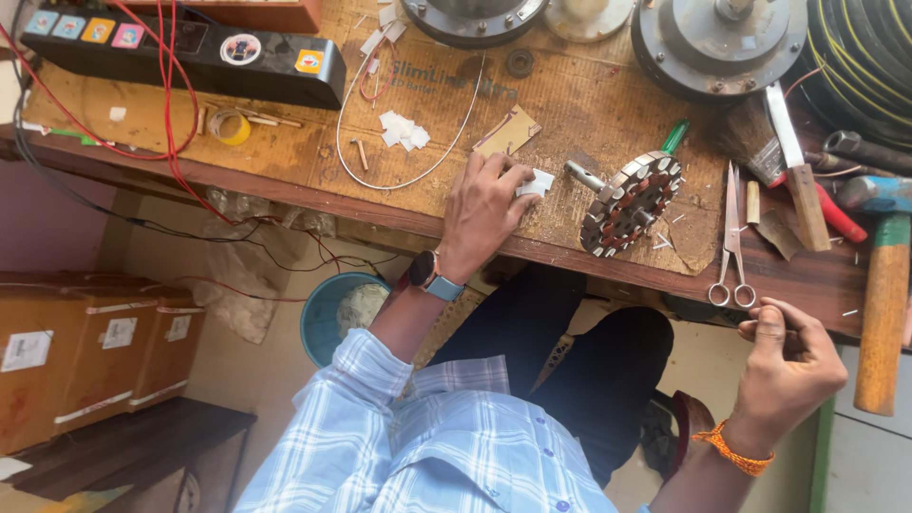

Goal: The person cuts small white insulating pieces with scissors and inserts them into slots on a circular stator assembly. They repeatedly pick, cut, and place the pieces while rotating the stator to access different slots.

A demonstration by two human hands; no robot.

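Note:
My left hand [483,211] rests on the wooden workbench [285,157], fingers pinching a small white paper slip [535,183]. Just right of it lies a round motor stator [632,201] with copper windings and a steel shaft, tilted on the bench. My right hand [787,369] hovers off the bench's front edge, fingers closed around a thin dark stick-like tool [765,328]. A pair of scissors [732,237] lies just above that hand.
More white paper slips [403,130], a white wire loop [408,142], a tape roll [229,125] and a black power strip [185,52] sit to the left. A hammer [883,285], a brush [793,161] and motor housings [719,43] crowd the right. Cardboard boxes [90,351] and a blue bucket [328,318] stand below.

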